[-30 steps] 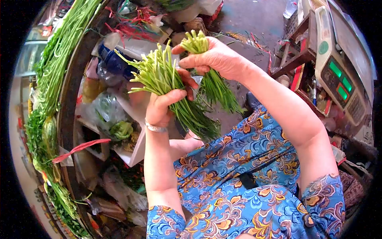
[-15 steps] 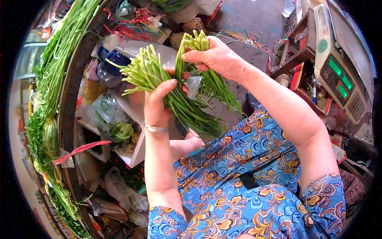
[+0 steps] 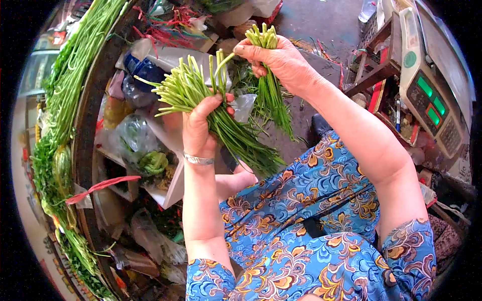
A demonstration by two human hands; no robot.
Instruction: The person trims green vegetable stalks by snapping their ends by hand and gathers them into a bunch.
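My left hand is closed around a thick bunch of thin green stalks, cut ends up and to the left, leafy ends hanging toward my lap. My right hand grips a smaller bunch of green stalks by its upper part, to the right of the larger one. Between thumb and forefinger of the right hand, the tip of one stalk slants across from the left bunch. A silvery bracelet circles my left wrist.
Long greens lie along a curved ledge at the left. A digital scale with lit green displays stands at the right. Red ties, a clear plastic bag and a white box edge sit beyond my left arm.
My right hand has moved up and to the right with the smaller bunch, away from the left bunch. A few stalks now stand upright in my left hand, which has barely moved.
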